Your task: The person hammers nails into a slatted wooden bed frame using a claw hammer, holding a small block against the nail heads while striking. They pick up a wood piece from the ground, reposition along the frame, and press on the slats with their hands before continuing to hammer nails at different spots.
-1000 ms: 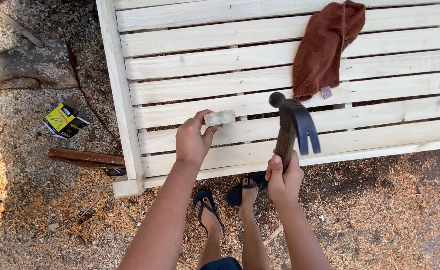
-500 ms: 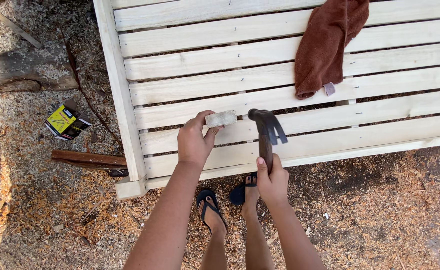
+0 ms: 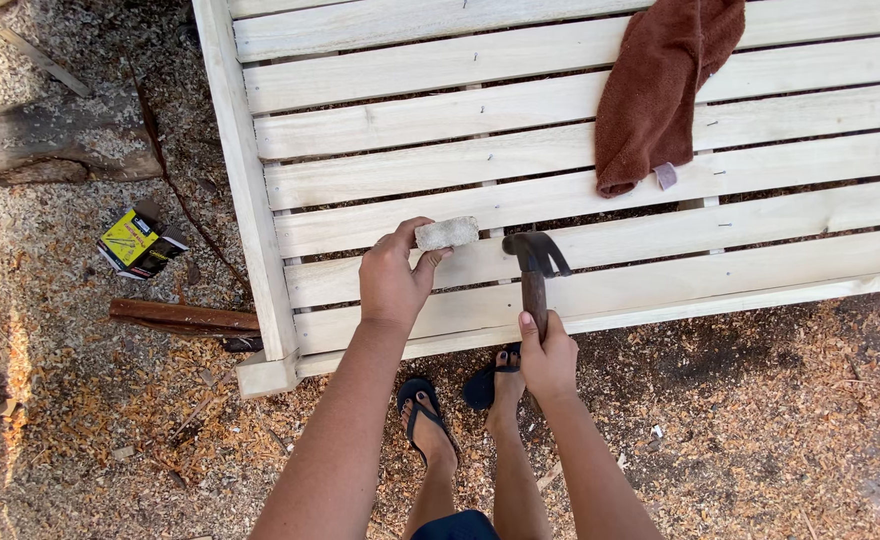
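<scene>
a small pale block (image 3: 447, 233) is pinched between thumb and fingers of the left hand (image 3: 392, 283), the grip closed round one end; the block is held over a slat of the frame (image 3: 380, 128), near its left rail; whether the block touches the wood cannot be told from this angle; a hammer (image 3: 533, 262) is gripped by the right hand (image 3: 548, 355), fingers wrapped fully round the lower handle; the dark claw head is seen just right of the block, close to it but apart, above the same slat; the frame is made of pale planks laid in parallel with narrow gaps, and is set on ground covered in sawdust (image 3: 760, 420); a brown cloth (image 3: 660, 90) is draped across the upper slats, well apart from both hands; a yellow and black box (image 3: 138, 242) is seen on the ground left of the frame; a rusty bar (image 3: 185, 317) lies below it, its end against the frame's corner; two feet in dark sandals (image 3: 455, 400) are placed at the frame's near edge.
</scene>
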